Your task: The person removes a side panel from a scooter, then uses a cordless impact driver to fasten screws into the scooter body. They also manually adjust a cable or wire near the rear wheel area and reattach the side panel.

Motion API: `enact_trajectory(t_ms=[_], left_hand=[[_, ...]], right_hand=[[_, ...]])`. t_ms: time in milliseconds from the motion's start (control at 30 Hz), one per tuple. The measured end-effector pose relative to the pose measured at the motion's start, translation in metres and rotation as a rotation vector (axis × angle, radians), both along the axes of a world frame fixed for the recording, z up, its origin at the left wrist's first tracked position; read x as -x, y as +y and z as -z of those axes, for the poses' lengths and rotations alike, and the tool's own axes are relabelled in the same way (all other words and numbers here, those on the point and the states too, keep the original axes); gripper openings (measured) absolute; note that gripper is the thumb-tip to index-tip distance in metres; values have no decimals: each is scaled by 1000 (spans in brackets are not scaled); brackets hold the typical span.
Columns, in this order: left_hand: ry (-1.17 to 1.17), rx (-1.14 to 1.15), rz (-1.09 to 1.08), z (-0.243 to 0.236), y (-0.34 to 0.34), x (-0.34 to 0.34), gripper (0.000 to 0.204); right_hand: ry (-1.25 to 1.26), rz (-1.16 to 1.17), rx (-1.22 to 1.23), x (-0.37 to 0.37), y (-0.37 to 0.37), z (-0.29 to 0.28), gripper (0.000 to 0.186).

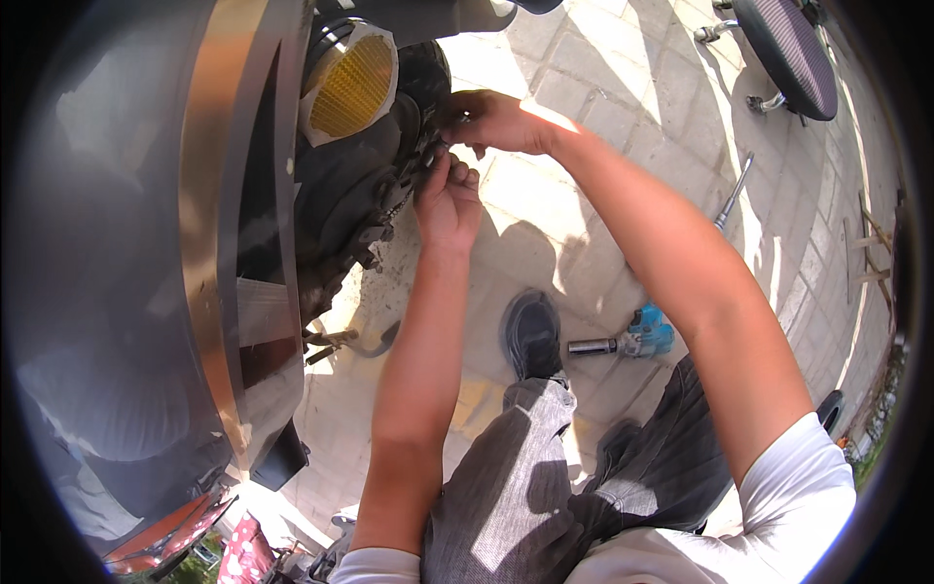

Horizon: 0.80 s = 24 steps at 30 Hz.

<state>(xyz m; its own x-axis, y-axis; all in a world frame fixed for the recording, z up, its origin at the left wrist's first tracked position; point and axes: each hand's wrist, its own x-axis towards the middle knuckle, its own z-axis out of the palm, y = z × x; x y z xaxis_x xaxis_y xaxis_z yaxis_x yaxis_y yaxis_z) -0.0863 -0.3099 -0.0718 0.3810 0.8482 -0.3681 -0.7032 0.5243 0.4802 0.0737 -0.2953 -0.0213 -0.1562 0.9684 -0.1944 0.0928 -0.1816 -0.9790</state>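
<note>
My left hand point(450, 202) reaches up to the dark, greasy mechanical parts point(375, 209) on the side of a grey vehicle point(107, 243). Its fingers are curled against the edge of those parts. Just above it, my right hand point(504, 125) is bent in from the right, fingers pinched close to the same edge. Whatever lies between the fingers of either hand is too small or hidden to name. A round yellow mesh-patterned piece with a pale ragged rim point(352, 86) sits on the dark assembly, left of my hands.
A teal cordless impact wrench with a long socket point(637, 336) lies on the paving by my shoe point(532, 331). Farther right is a metal-shafted hand tool point(735, 193). A dark padded stool point(790, 54) with chrome legs appears at the upper right.
</note>
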Motion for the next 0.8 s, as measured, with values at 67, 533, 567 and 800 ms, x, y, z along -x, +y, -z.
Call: enact_trajectory(t_ms=[67,533,567,800], left_hand=[[8,28,-13,-1,0,-2,15],[-11,24,-29,-2,0,2,8],[-11,24,-38,-3,-1,0,8],[43,10,-10,-3,-1,3,12]], right_hand=[[57,109,52,-1,0,4,37],[84,200,16,11,0,7,27],[122,191,8,8,-2,9,30],[16,120,56,5,-1,0,32]])
